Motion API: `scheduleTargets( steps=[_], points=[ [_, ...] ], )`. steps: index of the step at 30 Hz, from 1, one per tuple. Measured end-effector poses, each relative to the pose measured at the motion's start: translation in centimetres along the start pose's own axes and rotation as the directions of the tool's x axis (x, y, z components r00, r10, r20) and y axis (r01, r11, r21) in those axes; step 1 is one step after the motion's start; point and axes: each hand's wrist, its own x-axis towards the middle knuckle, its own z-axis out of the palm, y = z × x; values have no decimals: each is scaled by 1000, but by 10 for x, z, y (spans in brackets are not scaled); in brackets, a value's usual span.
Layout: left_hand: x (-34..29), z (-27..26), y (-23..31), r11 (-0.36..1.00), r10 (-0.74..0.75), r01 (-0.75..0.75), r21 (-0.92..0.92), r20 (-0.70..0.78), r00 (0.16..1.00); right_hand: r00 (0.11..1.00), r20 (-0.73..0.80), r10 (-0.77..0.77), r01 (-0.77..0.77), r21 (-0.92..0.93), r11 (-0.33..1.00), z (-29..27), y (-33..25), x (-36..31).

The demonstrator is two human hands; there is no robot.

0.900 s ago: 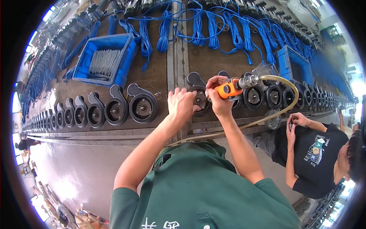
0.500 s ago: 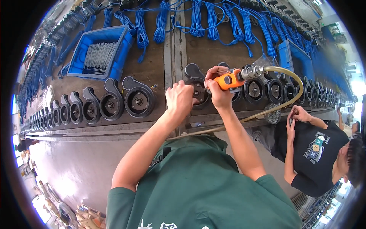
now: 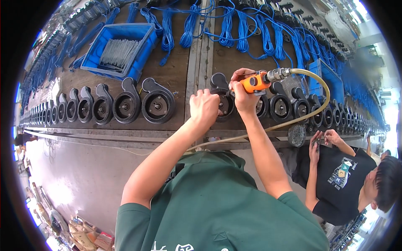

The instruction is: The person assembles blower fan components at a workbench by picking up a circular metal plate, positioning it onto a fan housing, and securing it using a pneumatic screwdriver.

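Note:
A black round housing (image 3: 226, 105) with a raised side lobe stands on the bench between my two hands. My left hand (image 3: 204, 107) has its fingers curled over the housing's left edge, and the fingertips are partly hidden. In my right hand (image 3: 244, 98) is an orange air tool (image 3: 254, 83), with the fingers wrapped round its body. The tool lies across the right part of the housing, and its working tip is hidden behind the fingers. A yellowish air hose (image 3: 321, 81) leaves the tool's metal coupling and loops back below my right forearm.
Similar black housings (image 3: 158, 106) stand in a long row along the bench edge on both sides. Behind them are a blue crate (image 3: 90, 62) of thin metal rods, another blue crate (image 3: 320, 75) and bundled blue cables (image 3: 226, 29). A co-worker in a black shirt (image 3: 341, 180) stands at right.
The view has shifted slightly, so the bench sits a little higher and further right. Both my hands keep to the same housing and tool. The co-worker's hands have moved slightly.

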Motion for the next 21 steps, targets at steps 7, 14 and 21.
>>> scheduleTargets(
  steps=[7, 14, 21],
  points=[
    [1, -1, -4, 999, 43, -43, -22, -3, 999, 999, 36, 3, -2, -25, 1000, -3, 7, 0],
    [0, 3, -3, 1000, 17, -17, -9, 19, 1000, 998, 61, -7, 13, -100, 995, 3, 7, 0],
    [3, 0, -3, 1000, 17, -16, -26, 27, 999, 997, 74, -30, 38, -109, 993, 9, 2, 6]
  ],
)
